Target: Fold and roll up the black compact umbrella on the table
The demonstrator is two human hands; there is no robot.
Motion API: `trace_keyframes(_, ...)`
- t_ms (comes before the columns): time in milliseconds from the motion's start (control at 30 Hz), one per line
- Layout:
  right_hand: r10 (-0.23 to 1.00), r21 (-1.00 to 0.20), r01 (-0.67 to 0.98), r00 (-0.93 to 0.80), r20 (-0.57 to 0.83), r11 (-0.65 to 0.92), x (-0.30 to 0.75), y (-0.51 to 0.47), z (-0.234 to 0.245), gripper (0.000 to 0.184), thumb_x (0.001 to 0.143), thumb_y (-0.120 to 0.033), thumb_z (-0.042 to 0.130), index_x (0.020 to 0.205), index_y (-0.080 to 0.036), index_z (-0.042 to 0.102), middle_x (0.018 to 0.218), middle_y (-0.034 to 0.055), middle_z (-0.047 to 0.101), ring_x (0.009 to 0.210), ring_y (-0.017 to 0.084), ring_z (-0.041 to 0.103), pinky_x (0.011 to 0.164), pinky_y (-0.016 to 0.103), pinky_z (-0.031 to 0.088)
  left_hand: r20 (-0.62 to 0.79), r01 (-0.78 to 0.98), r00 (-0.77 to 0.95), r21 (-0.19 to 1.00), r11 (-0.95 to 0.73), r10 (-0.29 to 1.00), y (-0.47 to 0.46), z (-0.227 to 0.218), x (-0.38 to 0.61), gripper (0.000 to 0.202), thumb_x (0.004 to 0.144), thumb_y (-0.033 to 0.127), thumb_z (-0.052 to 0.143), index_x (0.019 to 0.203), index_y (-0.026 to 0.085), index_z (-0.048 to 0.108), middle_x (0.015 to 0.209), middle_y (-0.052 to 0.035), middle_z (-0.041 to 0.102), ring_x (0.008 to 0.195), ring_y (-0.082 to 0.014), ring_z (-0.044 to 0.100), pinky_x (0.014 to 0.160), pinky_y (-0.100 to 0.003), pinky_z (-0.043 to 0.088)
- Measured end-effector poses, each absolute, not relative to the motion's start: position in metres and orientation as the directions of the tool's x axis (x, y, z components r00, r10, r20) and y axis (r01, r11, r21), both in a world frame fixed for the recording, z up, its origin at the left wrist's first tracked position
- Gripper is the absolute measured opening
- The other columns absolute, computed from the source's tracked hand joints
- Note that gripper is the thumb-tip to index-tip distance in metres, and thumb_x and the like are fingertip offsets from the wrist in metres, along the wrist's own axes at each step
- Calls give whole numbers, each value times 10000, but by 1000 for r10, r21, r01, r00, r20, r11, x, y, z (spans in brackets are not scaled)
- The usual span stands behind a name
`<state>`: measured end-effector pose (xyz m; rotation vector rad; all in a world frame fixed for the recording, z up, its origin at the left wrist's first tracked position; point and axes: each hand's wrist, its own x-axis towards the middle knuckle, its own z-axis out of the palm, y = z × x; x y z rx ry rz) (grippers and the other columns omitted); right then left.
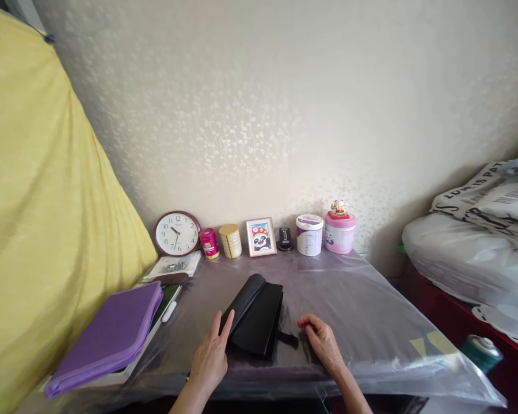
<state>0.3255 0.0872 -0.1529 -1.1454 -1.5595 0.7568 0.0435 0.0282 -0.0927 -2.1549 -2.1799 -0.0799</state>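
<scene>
A black folded case with a raised flap along its left side lies on the plastic-covered table. Two fingers of my left hand are spread against its lower left edge, steadying it; the thumb is hidden. From the right side of the case a short black strap sticks out over the table. My right hand is just beyond the strap's end, apart from it, with its fingers loosely curled and nothing visible in them.
A purple zip folder lies on a stack at the left, beside a yellow cloth. Along the wall stand a clock, a framed panda picture and several tins. White bags and a spray can are at the right.
</scene>
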Motion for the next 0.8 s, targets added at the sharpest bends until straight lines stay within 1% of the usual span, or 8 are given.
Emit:
trace_keyframes(167,923,-879,294,-33,383,375,324,87,-150,310,746,-345,366,782,-167,617,761,64,592,729,252,560,675,327,411,86,907,-35,422,-5,996,41,-86,27,852,667,-128,394,1404,252,199,1278,-91,353,935,-221,539,712,-251,425)
trace_keyframes(267,918,-877,285,-34,394,387,324,87,-149,312,733,-345,357,766,-169,612,750,66,587,726,255,559,666,326,413,25,787,-47,617,21,999,41,-81,22,719,671,-19,420,1354,141,263,963,-81,544,799,-203,574,618,-226,443)
trace_keyframes(400,910,-874,271,-21,415,404,324,89,-151,312,728,-346,361,766,-162,610,741,65,580,707,256,555,647,320,414,-144,423,9,897,127,989,32,-80,24,383,748,367,443,1042,123,416,573,1,473,452,-195,481,404,-228,364)
trace_keyframes(500,914,-886,262,29,404,384,324,90,-151,308,734,-360,364,741,-160,598,692,56,558,653,251,541,608,309,421,-83,417,61,907,50,995,26,-76,32,405,743,537,436,880,157,431,582,-13,468,465,-198,475,427,-246,371)
trace_keyframes(567,914,-894,248,65,400,373,323,90,-150,309,721,-369,368,729,-158,594,677,57,551,632,251,534,597,308,432,-11,465,86,885,-30,996,25,-68,40,363,681,434,509,899,145,476,625,-37,495,503,-222,496,473,-274,395)
trace_keyframes(667,905,-894,211,73,419,396,323,88,-145,308,683,-361,387,750,-154,604,704,68,563,674,273,541,637,331,449,192,619,73,761,-196,979,21,-52,49,536,594,187,491,1129,173,488,1067,-91,495,816,-270,539,701,-313,408)
trace_keyframes(700,900,-890,198,67,431,411,324,86,-143,309,668,-354,395,766,-151,607,716,71,568,699,284,543,657,342,452,277,741,76,628,-240,958,19,-47,51,612,602,144,454,1211,208,449,1150,-81,450,833,-268,538,721,-326,398)
trace_keyframes(800,896,-887,191,66,439,420,325,81,-137,300,644,-361,410,745,-152,600,713,81,570,734,318,540,656,360,455,287,745,110,610,-270,952,15,-43,50,712,653,129,420,1346,236,294,1057,-67,508,730,-251,558,651,-314,426)
